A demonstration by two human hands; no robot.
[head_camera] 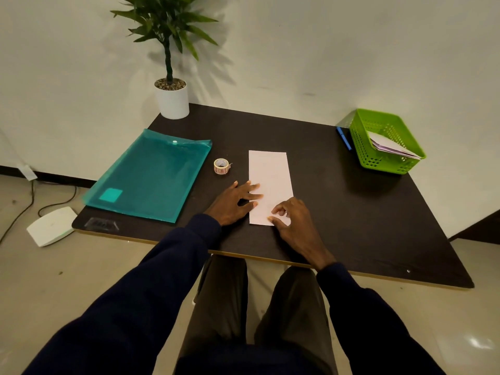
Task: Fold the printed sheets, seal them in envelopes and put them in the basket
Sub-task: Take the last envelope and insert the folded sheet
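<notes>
While the folded sheet [269, 171] lies lengthwise on the counter [351, 212], left grip [235, 201] presses its left edge, fingers straight and spread; right grip [293, 221] curls at its near end, pinching or pressing unclear. Basket [362, 147] far right holds papers [392, 147].

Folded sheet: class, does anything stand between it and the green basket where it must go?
Nothing blocks it. Bare table lies between the folded sheet and the green basket; only a blue pen lies flat beside the basket, on the sheet's side, probably easy to pass over.
</notes>
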